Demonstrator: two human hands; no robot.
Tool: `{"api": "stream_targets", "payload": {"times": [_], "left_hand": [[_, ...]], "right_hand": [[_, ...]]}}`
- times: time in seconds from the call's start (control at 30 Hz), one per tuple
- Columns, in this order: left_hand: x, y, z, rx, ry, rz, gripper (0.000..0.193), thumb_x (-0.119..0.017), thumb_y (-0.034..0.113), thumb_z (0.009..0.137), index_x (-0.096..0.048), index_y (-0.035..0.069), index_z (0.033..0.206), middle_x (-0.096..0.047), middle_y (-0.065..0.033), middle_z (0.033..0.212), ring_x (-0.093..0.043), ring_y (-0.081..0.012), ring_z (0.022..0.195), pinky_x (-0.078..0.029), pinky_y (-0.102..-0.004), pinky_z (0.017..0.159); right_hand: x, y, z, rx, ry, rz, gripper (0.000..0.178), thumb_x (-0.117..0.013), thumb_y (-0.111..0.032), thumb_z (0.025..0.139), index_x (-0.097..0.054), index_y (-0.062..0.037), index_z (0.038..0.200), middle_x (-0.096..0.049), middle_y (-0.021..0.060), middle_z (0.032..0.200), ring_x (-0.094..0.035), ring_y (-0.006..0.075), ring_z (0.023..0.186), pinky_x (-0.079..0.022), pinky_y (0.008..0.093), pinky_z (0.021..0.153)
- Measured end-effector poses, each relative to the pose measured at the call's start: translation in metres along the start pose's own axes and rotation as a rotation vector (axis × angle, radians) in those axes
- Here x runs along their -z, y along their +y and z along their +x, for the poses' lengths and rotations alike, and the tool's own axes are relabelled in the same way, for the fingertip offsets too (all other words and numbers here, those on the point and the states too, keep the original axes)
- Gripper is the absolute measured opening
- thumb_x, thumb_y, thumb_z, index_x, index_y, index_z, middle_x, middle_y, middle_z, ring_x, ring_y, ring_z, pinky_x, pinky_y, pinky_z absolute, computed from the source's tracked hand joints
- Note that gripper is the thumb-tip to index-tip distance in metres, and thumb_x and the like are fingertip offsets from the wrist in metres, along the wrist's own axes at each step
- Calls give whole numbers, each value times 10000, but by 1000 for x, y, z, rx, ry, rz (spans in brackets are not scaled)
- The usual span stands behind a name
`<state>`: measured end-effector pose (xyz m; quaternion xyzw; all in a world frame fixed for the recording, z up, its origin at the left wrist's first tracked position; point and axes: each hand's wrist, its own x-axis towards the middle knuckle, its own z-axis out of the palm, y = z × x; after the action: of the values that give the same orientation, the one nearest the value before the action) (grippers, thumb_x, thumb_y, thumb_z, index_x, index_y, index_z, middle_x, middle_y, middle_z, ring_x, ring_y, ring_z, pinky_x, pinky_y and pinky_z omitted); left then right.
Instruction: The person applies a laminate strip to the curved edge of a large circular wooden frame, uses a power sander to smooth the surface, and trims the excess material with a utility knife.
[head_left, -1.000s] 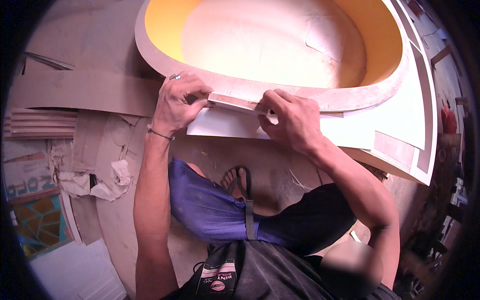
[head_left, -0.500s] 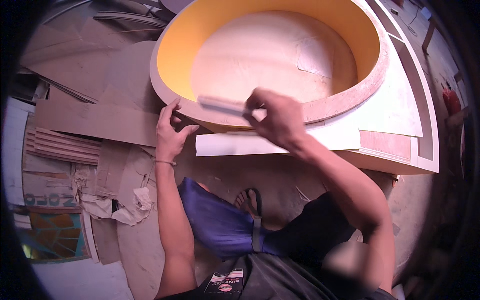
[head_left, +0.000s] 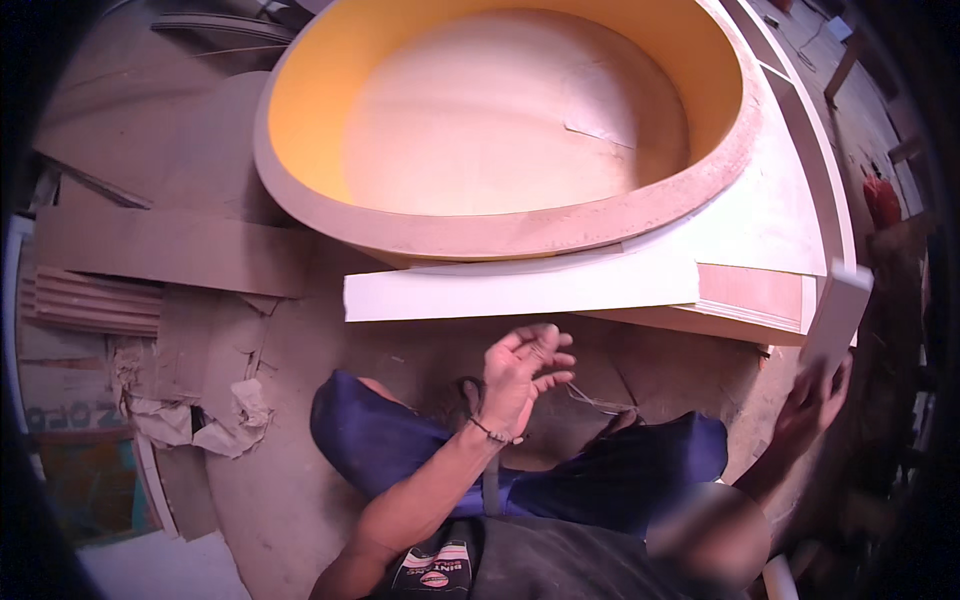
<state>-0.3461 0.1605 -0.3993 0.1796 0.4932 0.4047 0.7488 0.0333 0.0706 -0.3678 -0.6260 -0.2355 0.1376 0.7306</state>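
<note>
My right hand (head_left: 815,395) is out at the far right, its fingers closed on the lower end of a flat, pale rectangular block (head_left: 842,305), which looks like a sanding block. The block stands up from the hand, beside the corner of the white board work. My left hand (head_left: 525,372) hovers above my lap with fingers apart and nothing in it. Just beyond it lies a white strip (head_left: 520,290) along the front of a large oval ring (head_left: 470,235). The ring has a yellow inner wall and a pale, dusty rim.
A curved white frame (head_left: 835,190) with open compartments borders the ring at the right. On the left lie brown boards (head_left: 170,245), a stack of ridged strips (head_left: 95,300) and crumpled paper (head_left: 235,415). A red object (head_left: 882,200) sits on the floor at the far right.
My right hand has swung from the ring's front rim to the far right, carrying the block. My left hand has left the rim and come back toward my lap. The view has shifted slightly.
</note>
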Motion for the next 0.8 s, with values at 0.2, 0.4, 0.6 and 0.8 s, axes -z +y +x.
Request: {"api": "stream_targets", "payload": {"times": [0.2, 0.4, 0.6, 0.8], "left_hand": [[-5, 16, 29, -130, 159, -79, 273, -720, 259, 1011, -641, 8, 1082, -700, -132, 1069, -726, -256, 930, -622, -418, 804], [-12, 18, 25, -179, 175, -112, 198, -713, 188, 1008, -669, 22, 1107, -728, -112, 1050, -733, -246, 921, -627, -404, 842], [-13, 26, 26, -157, 161, -217, 189, -700, 166, 1011, -669, 3, 1102, -728, -129, 1072, -737, -265, 942, -633, -414, 852], [-9, 22, 33, -177, 174, -208, 199, -674, 170, 1023, -656, -3, 1118, -719, -132, 1092, -735, -262, 961, -623, -428, 868]], "right_hand": [[102, 84, -113, -608, 370, 170, 154, -656, -182, 1041, -537, -130, 1124, -513, -56, 724, -408, 28, 459, -280, 194, 349], [111, 76, -78, -310, 382, 148, 262, -666, -132, 1034, -537, -87, 1257, -534, -28, 834, -505, 35, 646, -382, 192, 520], [27, 14, 31, -11, -38, -182, 112, -677, -132, 1019, -613, -70, 1087, -459, -75, 819, -350, -12, 650, -266, 193, 556], [-42, 35, 87, 315, -112, -490, 204, -687, -128, 994, -638, -8, 1153, -652, 2, 964, -557, 97, 776, -482, 277, 698]]}}
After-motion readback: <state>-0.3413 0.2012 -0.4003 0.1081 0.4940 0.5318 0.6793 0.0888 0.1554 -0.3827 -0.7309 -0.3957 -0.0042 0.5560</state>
